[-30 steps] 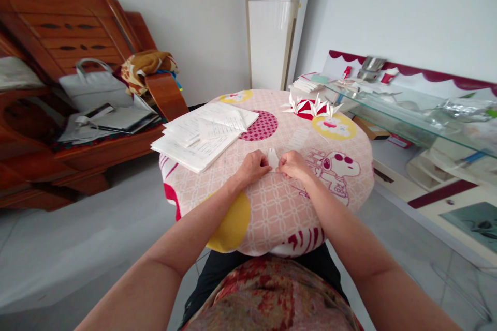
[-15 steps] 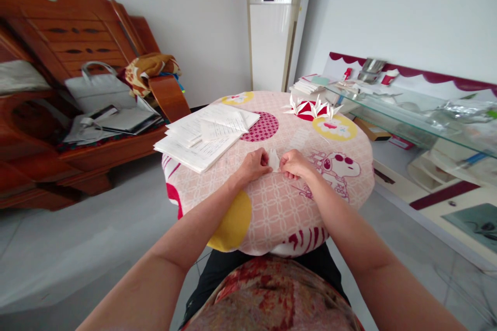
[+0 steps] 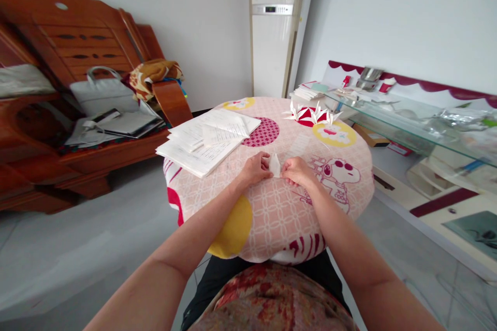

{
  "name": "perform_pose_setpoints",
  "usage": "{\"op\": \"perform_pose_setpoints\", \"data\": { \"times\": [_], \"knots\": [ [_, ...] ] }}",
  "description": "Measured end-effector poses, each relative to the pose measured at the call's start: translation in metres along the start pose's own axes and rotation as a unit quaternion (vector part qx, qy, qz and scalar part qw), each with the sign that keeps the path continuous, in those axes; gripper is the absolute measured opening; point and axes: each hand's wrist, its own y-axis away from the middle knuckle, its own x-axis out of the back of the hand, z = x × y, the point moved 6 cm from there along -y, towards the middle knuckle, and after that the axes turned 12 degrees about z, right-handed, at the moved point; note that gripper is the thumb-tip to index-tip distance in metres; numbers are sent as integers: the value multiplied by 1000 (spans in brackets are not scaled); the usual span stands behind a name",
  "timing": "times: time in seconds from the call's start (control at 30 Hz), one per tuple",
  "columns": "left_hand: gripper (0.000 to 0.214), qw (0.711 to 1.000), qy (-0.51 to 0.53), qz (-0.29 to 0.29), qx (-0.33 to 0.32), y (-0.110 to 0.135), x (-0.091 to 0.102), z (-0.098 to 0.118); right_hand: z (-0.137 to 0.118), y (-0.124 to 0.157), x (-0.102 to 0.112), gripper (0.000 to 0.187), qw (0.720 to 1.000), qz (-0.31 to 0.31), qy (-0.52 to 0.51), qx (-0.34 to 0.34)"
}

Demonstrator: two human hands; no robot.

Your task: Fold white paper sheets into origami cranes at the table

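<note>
A small folded piece of white paper is pinched between both my hands over the round table, which is covered with a pink cartoon-print cloth. My left hand grips the paper's left edge with closed fingers. My right hand pinches its right edge. Both hands rest on or just above the cloth near the table's middle. A stack of printed white sheets lies to the left of my hands. Several finished white folded paper shapes stand at the far side of the table.
A wooden bench at the left holds a white bag, papers and a folded blanket. A tall white air-conditioner unit stands against the back wall. A glass-topped shelf with small items runs along the right.
The view has tilted slightly, so everything sits a little lower in the picture. My hands stay on the small paper, fingers shifting a little along its edges.
</note>
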Motion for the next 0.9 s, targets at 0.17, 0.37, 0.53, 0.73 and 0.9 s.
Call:
{"op": "perform_pose_setpoints", "data": {
  "times": [0.17,0.37,0.53,0.73,0.9],
  "knots": [
    [50,1000,15,-12,4,1,-1,1,3,0,-2,18,1000,9,-25,-3],
    [10,998,49,-38,1,-5,-2,-1,6,-10,-4,14,997,-51,-59,-21],
    [15,997,72,-22,-23,-25,8,7,-1,-33,-6,22,994,-80,-69,-1],
    [20,995,92,3,-38,-59,21,19,-23,-67,0,16,973,-57,-222,14],
    [23,994,106,13,-24,-77,23,15,-27,-87,0,23,942,-32,-330,42]
  ]
}}
